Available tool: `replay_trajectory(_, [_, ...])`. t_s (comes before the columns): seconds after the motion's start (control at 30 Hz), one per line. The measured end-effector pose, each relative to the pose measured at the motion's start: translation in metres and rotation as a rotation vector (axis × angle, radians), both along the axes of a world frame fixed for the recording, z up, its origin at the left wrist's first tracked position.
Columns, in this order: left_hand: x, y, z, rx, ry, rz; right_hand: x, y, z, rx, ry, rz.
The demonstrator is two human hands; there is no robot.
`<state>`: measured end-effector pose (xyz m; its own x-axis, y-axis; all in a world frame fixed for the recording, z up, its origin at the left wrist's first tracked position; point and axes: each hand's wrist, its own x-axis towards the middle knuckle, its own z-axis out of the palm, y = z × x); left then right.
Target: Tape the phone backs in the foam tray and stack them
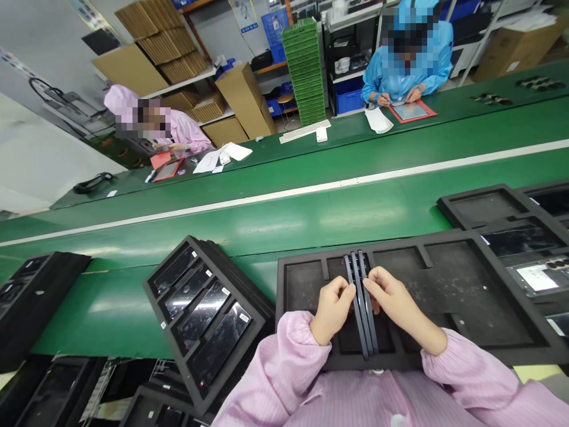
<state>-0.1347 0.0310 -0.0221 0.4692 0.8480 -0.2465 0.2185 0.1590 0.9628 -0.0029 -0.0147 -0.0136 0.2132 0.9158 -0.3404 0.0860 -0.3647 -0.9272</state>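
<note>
Three slim dark phones (363,323) stand on edge, side by side, with their narrow sides facing up. My left hand (331,308) pinches the bundle from the left, thumb against the outer phone. From the right, my right hand (398,303) closes on the same bundle, its fingers partly hidden behind it. Directly beneath is a black foam tray (484,296) with shallow recesses. The phones are over one of its left-hand recesses; whether they rest on its floor I cannot tell.
To the left, a tilted stack of black foam trays (166,329) holds several glossy black phones with white labels. More loaded trays (484,204) lie at the right. Beyond runs a green conveyor belt (267,222). Across it sit two people, one in pink (191,130), one in blue (440,56).
</note>
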Motion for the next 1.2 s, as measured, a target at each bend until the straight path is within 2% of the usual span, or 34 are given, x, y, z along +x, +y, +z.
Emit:
replay_trajectory(0.17, [0.003,0.003,0.003,-0.113,-0.049,0.014,-0.001,0.002,0.001,-0.03,0.034,-0.041])
replay_trajectory(0.53, [0.007,0.006,0.003,-0.205,-0.045,0.058,-0.006,0.005,0.002,-0.059,0.011,-0.109])
replay_trajectory(0.97, [0.014,0.019,0.009,-0.254,-0.037,0.031,0.006,0.016,0.005,-0.119,0.23,-0.041])
replay_trajectory(1.2, [0.016,0.021,0.009,-0.255,-0.058,0.046,0.007,0.019,0.008,-0.164,0.166,-0.005])
